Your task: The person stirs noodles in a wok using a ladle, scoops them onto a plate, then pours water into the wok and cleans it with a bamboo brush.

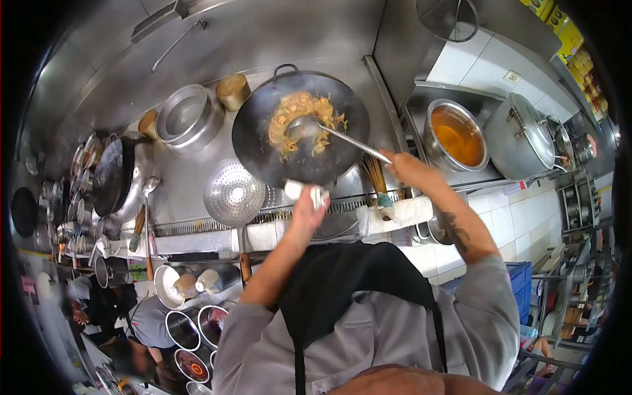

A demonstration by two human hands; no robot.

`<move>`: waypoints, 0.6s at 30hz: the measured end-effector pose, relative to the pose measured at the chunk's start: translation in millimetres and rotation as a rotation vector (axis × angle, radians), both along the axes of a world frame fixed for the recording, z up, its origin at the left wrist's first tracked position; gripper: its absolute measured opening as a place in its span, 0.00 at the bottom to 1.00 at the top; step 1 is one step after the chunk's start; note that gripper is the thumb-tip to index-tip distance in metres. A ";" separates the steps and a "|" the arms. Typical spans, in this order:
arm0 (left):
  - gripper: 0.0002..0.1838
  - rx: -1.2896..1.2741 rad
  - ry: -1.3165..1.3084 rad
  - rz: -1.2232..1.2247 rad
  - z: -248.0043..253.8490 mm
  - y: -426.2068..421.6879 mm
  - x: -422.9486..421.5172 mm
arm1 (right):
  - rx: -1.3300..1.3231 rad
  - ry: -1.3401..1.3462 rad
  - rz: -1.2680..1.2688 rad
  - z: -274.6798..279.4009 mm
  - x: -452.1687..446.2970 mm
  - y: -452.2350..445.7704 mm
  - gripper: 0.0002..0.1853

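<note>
My right hand [409,170] is closed around the long handle of a metal ladle [304,125]. The ladle's bowl rests among pieces of food [280,118], with green and brown bits, inside a large dark wok [260,158]. At the wok's near rim, my left hand [308,212] grips a folded white cloth [319,196]. Whether the cloth wraps a handle of the wok is hidden. Just left of the wok lies a round perforated strainer [236,194], its wooden handle pointing toward me.
Stacked metal bowls [184,122] and a wooden block [233,92] stand behind left. Right of the wok are a bamboo brush [376,178], a pot of orange liquid [456,135] and a lidded pot [520,138]. Another person [153,322] is at lower left, near several sauce containers [192,365].
</note>
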State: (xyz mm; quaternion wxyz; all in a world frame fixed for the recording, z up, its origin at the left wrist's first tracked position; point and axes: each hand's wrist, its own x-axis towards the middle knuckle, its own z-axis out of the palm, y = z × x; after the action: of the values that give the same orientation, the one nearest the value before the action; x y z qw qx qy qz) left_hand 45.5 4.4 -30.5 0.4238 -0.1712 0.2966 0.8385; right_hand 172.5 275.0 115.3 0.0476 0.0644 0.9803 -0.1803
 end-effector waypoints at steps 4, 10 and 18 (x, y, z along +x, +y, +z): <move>0.04 -0.090 -0.029 -0.178 -27.6 -42.4 55.1 | 0.151 0.166 -0.058 -1.7 2.3 -24.8 0.25; 0.05 -0.041 0.002 0.063 5.0 11.2 -47.4 | 0.131 0.212 -0.057 31.7 22.1 -40.3 0.26; 0.02 -0.058 -0.051 0.010 -11.9 30.1 -83.3 | 0.145 0.077 -0.144 -9.3 37.3 -16.3 0.25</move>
State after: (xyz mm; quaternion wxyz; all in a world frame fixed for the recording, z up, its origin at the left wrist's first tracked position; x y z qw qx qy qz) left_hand -37.8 34.5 -42.4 0.4221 -0.2059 0.3090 0.8270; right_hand 209.8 258.7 105.9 -0.0081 0.1308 0.9848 -0.1141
